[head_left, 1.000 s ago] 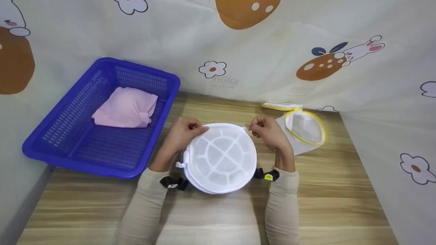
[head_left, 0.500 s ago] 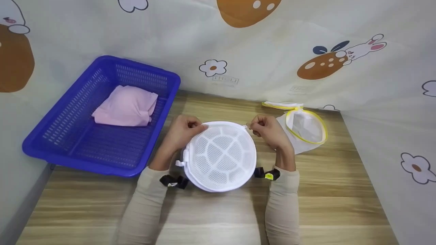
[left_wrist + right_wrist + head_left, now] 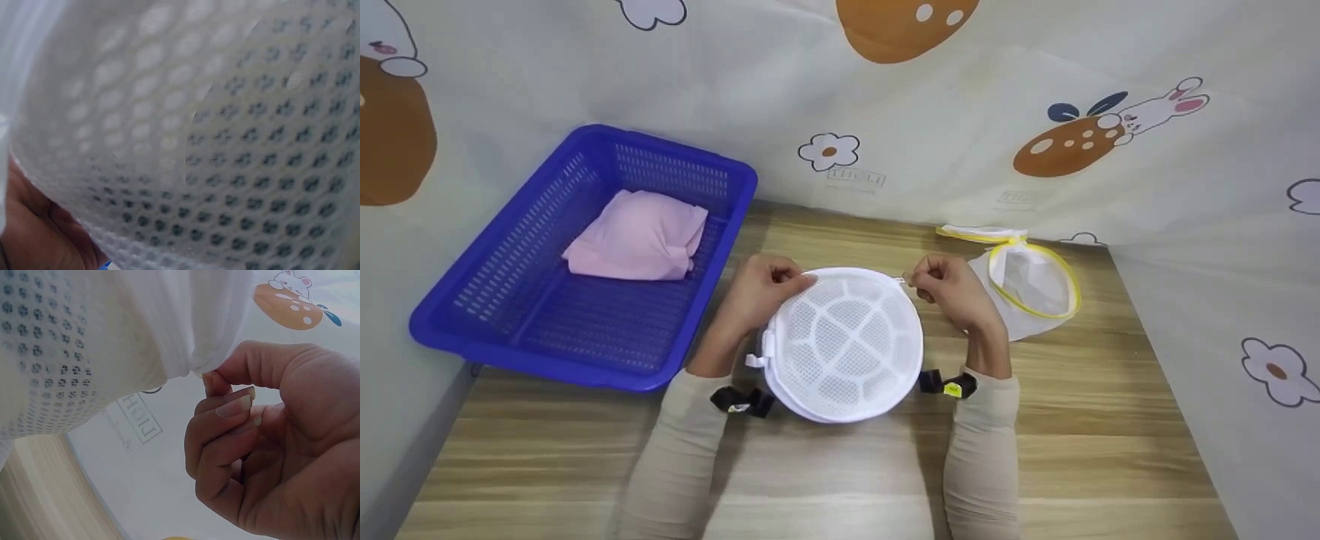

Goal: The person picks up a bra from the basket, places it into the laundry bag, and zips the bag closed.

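A round white mesh laundry bag [image 3: 851, 345] with a spoke pattern is held up in front of the person in the head view. My left hand [image 3: 754, 296] pinches its upper left rim between thumb and fingers. At the upper right rim, my right hand [image 3: 956, 292] pinches the small zipper pull [image 3: 900, 280] with thumb and forefinger. The right wrist view shows the other fingers [image 3: 216, 444] curled below that pinch. In the left wrist view the white mesh [image 3: 264, 146] fills most of the picture and hides the left fingertips.
A blue plastic basket [image 3: 592, 375] stands at the left, with a folded pink cloth [image 3: 637, 236] inside. Behind the right hand lies another white bag [image 3: 1035, 281] with yellow trim, its mouth open. A printed curtain [image 3: 930, 135] rises behind the wooden table [image 3: 1095, 420].
The laundry bag has shifted very slightly upward in the head view, and the left hand with it. Both hands keep their holds.
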Tool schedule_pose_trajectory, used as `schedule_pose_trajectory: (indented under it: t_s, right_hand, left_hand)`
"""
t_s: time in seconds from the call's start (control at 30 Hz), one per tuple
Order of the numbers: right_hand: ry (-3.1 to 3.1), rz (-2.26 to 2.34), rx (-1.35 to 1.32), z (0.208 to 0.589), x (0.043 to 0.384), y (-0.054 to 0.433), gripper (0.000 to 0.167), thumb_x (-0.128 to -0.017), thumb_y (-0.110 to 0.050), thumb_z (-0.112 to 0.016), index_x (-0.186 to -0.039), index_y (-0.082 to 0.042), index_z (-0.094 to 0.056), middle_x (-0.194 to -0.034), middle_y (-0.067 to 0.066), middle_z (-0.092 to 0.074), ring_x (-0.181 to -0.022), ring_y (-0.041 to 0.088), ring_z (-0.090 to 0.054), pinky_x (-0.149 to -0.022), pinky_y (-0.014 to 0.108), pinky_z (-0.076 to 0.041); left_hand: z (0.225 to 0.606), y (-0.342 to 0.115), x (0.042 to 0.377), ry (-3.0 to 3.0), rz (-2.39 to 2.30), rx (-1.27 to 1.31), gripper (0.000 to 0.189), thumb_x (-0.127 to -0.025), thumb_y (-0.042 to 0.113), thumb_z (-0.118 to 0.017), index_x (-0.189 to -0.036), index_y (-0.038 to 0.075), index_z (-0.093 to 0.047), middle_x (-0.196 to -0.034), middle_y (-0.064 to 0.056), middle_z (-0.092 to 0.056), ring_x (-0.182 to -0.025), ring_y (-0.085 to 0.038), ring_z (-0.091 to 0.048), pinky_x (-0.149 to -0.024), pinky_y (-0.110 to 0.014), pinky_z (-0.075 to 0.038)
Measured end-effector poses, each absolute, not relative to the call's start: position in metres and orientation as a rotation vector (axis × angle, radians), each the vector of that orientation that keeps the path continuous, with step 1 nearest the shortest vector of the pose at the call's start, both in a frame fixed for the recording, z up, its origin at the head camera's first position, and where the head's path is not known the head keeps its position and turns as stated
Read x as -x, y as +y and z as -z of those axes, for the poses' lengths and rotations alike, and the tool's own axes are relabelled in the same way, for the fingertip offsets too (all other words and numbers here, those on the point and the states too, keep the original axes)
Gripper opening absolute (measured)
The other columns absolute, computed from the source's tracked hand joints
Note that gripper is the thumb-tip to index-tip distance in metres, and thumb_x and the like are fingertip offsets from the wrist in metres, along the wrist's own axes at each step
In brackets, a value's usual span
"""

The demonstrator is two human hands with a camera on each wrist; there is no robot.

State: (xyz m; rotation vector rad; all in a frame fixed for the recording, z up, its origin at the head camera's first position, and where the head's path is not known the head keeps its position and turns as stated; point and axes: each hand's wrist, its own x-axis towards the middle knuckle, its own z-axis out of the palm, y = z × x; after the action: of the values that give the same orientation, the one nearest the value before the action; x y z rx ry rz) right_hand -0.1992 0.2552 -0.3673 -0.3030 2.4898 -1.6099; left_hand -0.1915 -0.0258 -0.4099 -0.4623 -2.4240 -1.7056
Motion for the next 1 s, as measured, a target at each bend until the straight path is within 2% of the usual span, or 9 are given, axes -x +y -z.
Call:
schedule_pose_trajectory:
  t_s: [0.13, 0.47, 1.0]
  right_hand:
    - [2.480, 1.625, 0.295, 0.379, 0.207, 0.261, 0.012, -0.088, 0.004, -0.055, -0.076, 0.003, -0.056, -0.068, 0.014, -0.047, -0.059, 0.020, -0.042, -0.055, 0.027, -0.037]
    - [2.477, 1.669, 0.322, 0.383, 0.207, 0.263, 0.015, -0.087, 0.003, -0.056, -0.072, 0.000, -0.055, -0.063, 0.006, -0.046, -0.056, 0.014, -0.040, -0.051, 0.022, -0.034]
    - [2.473, 1.690, 0.315, 0.383, 0.207, 0.264, 0.017, -0.087, 0.003, -0.057, -0.071, -0.001, -0.054, -0.062, 0.007, -0.043, -0.055, 0.016, -0.039, -0.051, 0.022, -0.032]
  left_hand:
    - [0.410, -0.026, 0.192, -2.437, 1.707, 0.444, 0.013, -0.082, 0.012, -0.074, -0.073, 0.002, -0.072, -0.063, 0.002, -0.055, -0.061, -0.013, -0.047, -0.056, -0.025, -0.036]
    - [0.410, -0.026, 0.192, -2.416, 1.719, 0.436, 0.013, -0.082, 0.012, -0.074, -0.074, 0.002, -0.072, -0.062, 0.002, -0.055, -0.059, -0.013, -0.047, -0.054, -0.024, -0.036]
    - [0.411, -0.025, 0.192, -2.392, 1.767, 0.368, 0.013, -0.082, 0.010, -0.073, -0.073, 0.000, -0.071, -0.061, 0.003, -0.054, -0.059, -0.013, -0.046, -0.054, -0.025, -0.035]
